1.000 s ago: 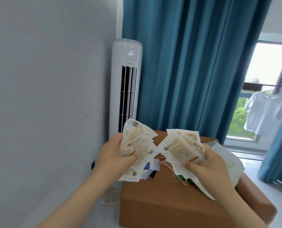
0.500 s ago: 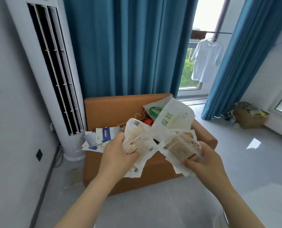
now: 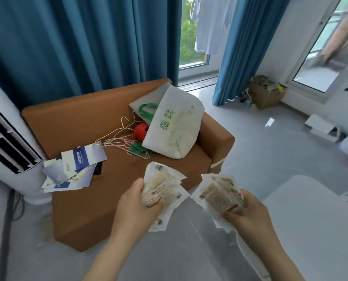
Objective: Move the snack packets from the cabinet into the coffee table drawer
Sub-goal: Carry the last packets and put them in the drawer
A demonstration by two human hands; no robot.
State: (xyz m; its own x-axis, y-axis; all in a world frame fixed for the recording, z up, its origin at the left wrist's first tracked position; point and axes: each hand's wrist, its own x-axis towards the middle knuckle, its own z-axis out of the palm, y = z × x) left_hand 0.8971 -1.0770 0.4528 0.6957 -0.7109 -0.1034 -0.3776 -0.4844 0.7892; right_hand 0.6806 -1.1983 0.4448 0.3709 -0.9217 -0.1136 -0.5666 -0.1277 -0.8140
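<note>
The left hand (image 3: 137, 201), low in the centre of the frame, is clamped on a fanned bunch of snack packets (image 3: 165, 189), thumb across the top. The right hand (image 3: 250, 217), lower right, grips a second fan (image 3: 215, 196) the same way. Both bunches are up in the air, just apart from each other, over the grey floor (image 3: 250, 149) in front of the brown sofa (image 3: 78, 122). No drawer in sight; the pale surface (image 3: 311, 209) at lower right may be the coffee table, hard to say. The risk: the packets look slick and loosely splayed, the outer ones barely caught, so one could slip out in transit. And with both hands full, opening a drawer looks awkward.
</note>
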